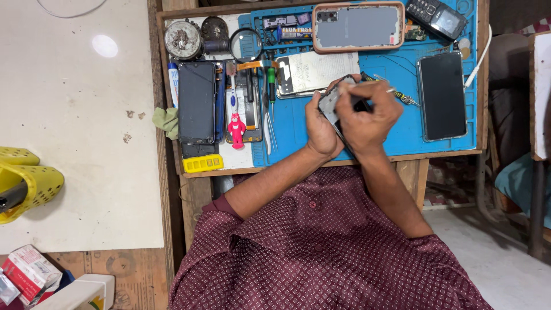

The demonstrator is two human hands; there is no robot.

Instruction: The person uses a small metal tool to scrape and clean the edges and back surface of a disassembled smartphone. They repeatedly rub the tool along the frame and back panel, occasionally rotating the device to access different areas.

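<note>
My left hand (319, 127) grips a dark opened phone body (334, 102) and holds it tilted above the blue work mat (402, 138). My right hand (367, 113) lies over the phone and pinches a thin metal tool (391, 90) whose tip sticks out to the right. Both hands hover near the mat's front edge, and they hide most of the phone.
On the mat lie a black smartphone (441, 96) at right, a grey phone back cover (357, 26), a small keypad phone (436, 17), a white panel (319, 71), a magnifier (245, 44), screwdrivers and tweezers (270, 109), a dark phone (196, 102) and a pink figurine (236, 130). Yellow clogs (23, 181) rest at left.
</note>
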